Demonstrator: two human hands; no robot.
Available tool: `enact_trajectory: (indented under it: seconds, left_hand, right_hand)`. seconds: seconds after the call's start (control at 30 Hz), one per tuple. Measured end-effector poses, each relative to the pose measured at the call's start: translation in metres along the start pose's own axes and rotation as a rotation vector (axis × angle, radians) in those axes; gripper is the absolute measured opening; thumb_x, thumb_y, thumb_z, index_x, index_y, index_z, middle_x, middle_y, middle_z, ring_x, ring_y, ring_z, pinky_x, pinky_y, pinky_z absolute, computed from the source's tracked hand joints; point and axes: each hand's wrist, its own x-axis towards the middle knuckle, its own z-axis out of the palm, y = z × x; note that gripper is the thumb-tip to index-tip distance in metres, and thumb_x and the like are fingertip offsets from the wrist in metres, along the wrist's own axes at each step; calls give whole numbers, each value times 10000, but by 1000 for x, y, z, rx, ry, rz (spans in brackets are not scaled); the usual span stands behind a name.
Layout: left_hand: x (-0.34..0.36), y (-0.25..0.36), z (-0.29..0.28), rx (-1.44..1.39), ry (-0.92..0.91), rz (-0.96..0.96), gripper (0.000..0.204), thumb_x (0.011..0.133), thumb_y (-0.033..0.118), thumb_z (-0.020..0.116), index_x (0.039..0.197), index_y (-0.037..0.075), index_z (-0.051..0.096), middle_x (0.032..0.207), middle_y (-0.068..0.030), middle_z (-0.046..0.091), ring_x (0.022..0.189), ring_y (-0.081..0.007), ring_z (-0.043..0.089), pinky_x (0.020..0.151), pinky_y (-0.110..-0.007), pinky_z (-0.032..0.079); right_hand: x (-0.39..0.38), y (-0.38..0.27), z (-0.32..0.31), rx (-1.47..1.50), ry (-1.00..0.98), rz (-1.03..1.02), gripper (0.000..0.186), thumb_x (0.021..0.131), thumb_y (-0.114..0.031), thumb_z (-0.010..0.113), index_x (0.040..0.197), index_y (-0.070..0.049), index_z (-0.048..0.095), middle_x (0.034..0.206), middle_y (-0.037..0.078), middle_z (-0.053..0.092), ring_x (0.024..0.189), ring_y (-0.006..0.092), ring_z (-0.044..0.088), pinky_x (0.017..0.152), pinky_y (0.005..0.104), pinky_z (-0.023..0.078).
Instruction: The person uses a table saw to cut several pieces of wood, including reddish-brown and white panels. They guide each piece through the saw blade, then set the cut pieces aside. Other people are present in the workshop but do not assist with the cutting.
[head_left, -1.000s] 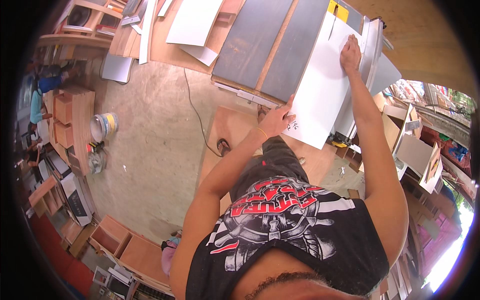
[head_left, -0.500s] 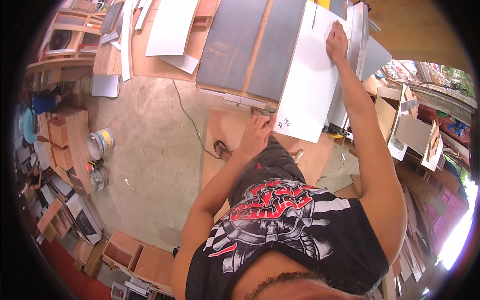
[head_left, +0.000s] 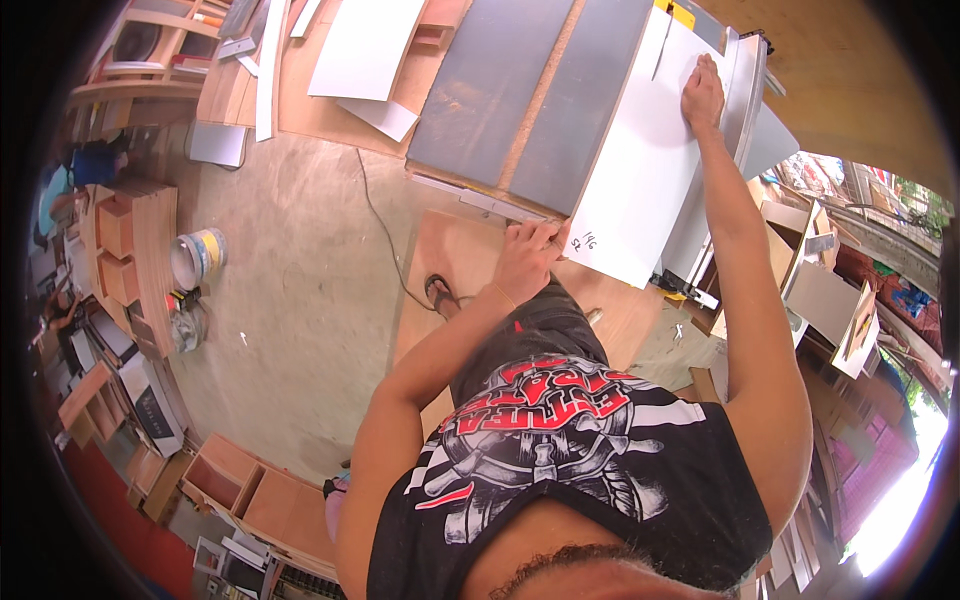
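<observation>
A long white board (head_left: pixel 640 170) with handwritten marks lies on the grey table saw (head_left: pixel 570 110), its near end jutting past the table's front edge. My right hand (head_left: pixel 704 98) rests flat on the board's right side, fingers stretched forward and close together. At the near left corner, my left hand (head_left: pixel 528 258) has its fingers curled against the board and the table's front edge; its thumb is partly hidden. A thin dark line runs along the far part of the board, close to a yellow piece (head_left: pixel 677 13) on the saw.
A metal rail fence (head_left: pixel 722 150) flanks the board's right side. More white panels (head_left: pixel 368 45) lie on a wooden surface at the far left. A cable (head_left: pixel 375 215) crosses the floor near a bucket (head_left: pixel 200 258) and wooden drawer units (head_left: pixel 125 270). Offcuts (head_left: pixel 825 270) pile up at right.
The board has slid slightly forward over the saw table. My left hand has moved forward and right with it, closer to the table edge. My right hand stays flat on the board. The whole view has shifted.
</observation>
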Motion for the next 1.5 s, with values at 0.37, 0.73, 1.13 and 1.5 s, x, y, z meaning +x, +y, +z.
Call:
enact_trajectory:
  seconds: [0.37,0.73,1.13,1.5]
  left_hand:
    - [27,-3,4,14,0,-16,522,816,89,647,1331,61,570,1025,-44,515,961,-245,501,830,-407,363]
    - [49,-7,7,27,11,-16,523,823,97,654,1338,53,568,1026,-44,497,960,-241,479,833,-396,355]
    - [68,-12,11,91,2,-6,559,793,68,654,1345,60,565,1068,-38,493,1005,-238,471,853,-396,345]
    - [88,-14,10,118,-3,-16,459,863,159,667,1302,45,600,1049,-9,520,1037,-200,489,875,-381,358]
  right_hand:
    - [24,13,11,25,17,-11,387,979,-160,413,1273,11,596,1378,171,561,1289,350,502,1093,406,396]
    - [46,27,26,28,5,-1,403,988,-186,391,1281,-4,600,1388,164,554,1294,328,503,1097,393,393]
    - [66,41,38,-12,19,-29,407,981,-191,392,1278,-11,604,1386,147,560,1313,306,490,1107,381,384]
    - [86,55,52,-22,31,-89,407,980,-195,389,1253,11,609,1362,166,572,1296,307,503,1106,371,386]
